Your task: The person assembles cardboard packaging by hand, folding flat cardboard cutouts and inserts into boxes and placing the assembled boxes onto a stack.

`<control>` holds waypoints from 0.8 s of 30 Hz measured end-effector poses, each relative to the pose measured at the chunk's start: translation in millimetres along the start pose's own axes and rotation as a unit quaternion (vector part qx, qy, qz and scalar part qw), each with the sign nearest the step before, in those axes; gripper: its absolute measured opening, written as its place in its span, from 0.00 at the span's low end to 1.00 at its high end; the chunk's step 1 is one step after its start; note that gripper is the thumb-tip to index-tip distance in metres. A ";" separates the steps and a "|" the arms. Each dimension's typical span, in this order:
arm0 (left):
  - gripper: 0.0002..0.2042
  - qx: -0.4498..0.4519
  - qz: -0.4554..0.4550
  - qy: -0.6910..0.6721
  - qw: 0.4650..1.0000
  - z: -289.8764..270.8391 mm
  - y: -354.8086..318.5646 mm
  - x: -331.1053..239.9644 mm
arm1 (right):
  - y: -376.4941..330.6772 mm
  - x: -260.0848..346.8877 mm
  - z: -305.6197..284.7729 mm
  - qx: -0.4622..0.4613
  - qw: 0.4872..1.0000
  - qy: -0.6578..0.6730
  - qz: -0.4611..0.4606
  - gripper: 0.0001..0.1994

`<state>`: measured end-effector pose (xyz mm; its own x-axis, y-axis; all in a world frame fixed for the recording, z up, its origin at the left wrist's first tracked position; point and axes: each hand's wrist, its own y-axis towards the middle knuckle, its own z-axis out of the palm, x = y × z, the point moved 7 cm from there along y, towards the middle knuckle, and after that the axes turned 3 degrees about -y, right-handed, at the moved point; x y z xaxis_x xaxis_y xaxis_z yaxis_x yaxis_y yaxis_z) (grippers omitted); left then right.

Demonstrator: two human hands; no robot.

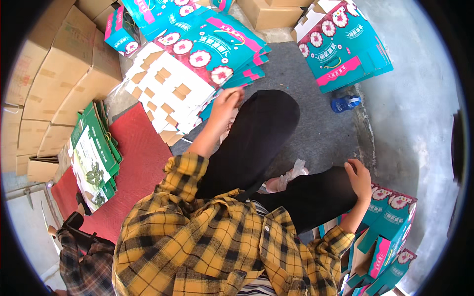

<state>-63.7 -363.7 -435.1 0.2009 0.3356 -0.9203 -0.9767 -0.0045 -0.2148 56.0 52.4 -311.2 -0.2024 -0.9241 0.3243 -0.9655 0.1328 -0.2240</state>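
Note:
My left hand [227, 106] is held above my bent left leg, beside the near edge of a stack of flat teal cartons [197, 54]. Its fingers are curled in, and whatever they may grip is hidden. White flaps with brown cut-outs [165, 86] stick out along the left side of that stack. On my bent right knee rests my right hand [359, 180], its fingers apart and nothing in it. Below that hand, formed teal boxes [382, 237] are gathered at my right side, some with open ends.
Brown cartons [64, 74] are piled at left, near green-and-white flat cartons [96, 158] on a red mat [136, 143]. Another teal carton stack [340, 44] leans at far right, above a blue bottle [345, 103]. Another person [86, 261] sits at lower left.

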 end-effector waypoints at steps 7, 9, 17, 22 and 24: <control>0.13 -0.153 -0.214 -0.344 0.901 -77.7 72.0 126.8 | 2.5 -0.1 -0.5 -0.012 1.000 -0.016 0.002 0.17; 0.15 -0.204 -0.212 -0.387 0.874 -85.7 86.3 141.6 | 3.8 1.6 2.1 -0.009 1.000 -0.014 0.000 0.17; 0.28 -0.263 -0.120 -0.446 0.847 -99.9 109.8 153.2 | 5.0 -5.0 4.4 -0.007 1.000 0.013 0.010 0.17; 0.29 -0.271 -0.090 -0.492 0.822 -128.8 120.3 133.4 | 7.6 1.3 3.3 0.000 1.000 0.000 0.009 0.17; 0.28 -0.271 -0.068 -0.457 0.844 -139.6 123.8 112.1 | 5.8 -1.1 3.6 -0.001 1.000 0.000 0.014 0.17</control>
<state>-151.5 -458.2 -610.5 -0.0762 0.9535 -0.2916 -0.7214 -0.2546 -0.6440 51.2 52.9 -316.1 -0.2294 -0.9202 0.3173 -0.9598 0.1597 -0.2307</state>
